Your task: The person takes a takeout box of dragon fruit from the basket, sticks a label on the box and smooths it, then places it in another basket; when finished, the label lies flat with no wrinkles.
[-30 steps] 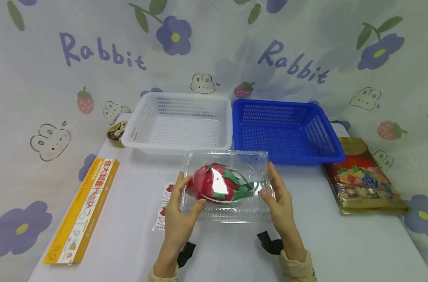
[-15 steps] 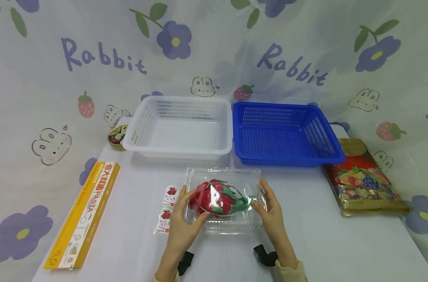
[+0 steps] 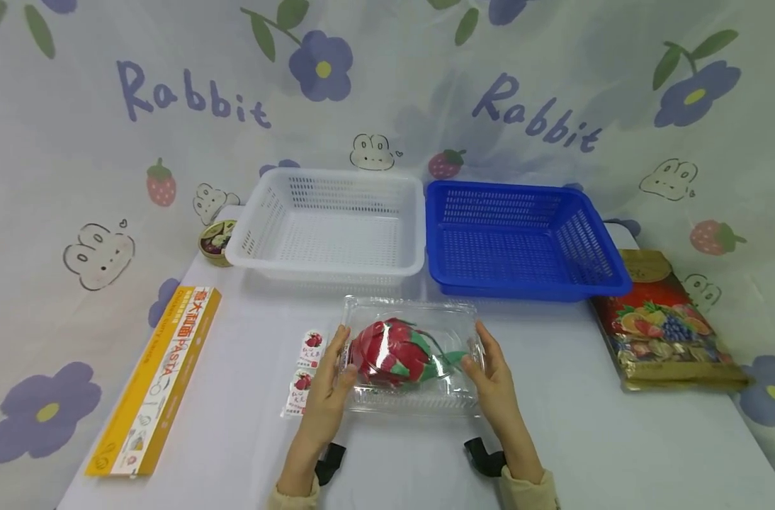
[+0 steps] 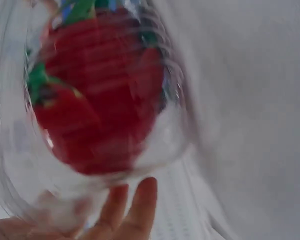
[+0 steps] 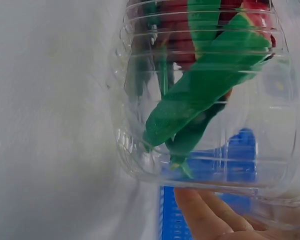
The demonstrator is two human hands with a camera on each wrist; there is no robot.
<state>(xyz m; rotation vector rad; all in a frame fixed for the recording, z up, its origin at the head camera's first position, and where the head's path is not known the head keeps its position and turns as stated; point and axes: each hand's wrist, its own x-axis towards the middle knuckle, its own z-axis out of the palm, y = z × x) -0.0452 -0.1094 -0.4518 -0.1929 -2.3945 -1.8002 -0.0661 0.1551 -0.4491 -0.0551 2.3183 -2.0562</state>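
Note:
A clear plastic clamshell box (image 3: 419,406), lid down, holds a red dragon fruit (image 3: 390,350) with green scales. My left hand (image 3: 324,404) grips its left end, thumb at the front of that end. At the right end my right hand (image 3: 499,397) holds it, thumb over the lid's edge. Beneath the red fruit in the left wrist view, left fingers (image 4: 140,207) touch the box end. The right wrist view has right fingers (image 5: 205,215) against the other end, near green scales (image 5: 205,85). Two dragon fruit stickers (image 3: 300,391) lie left of the box.
Behind the box stand a white basket (image 3: 326,270) and a blue basket (image 3: 528,290), side by side. A yellow pasta box (image 3: 151,382) lies at left, a round tin (image 3: 217,244) at back left. A red and gold packet (image 3: 671,326) lies at right.
The clamshell box has come down and toward me, away from the baskets, in both hands. My left thumb has shifted from its front side toward its left end.

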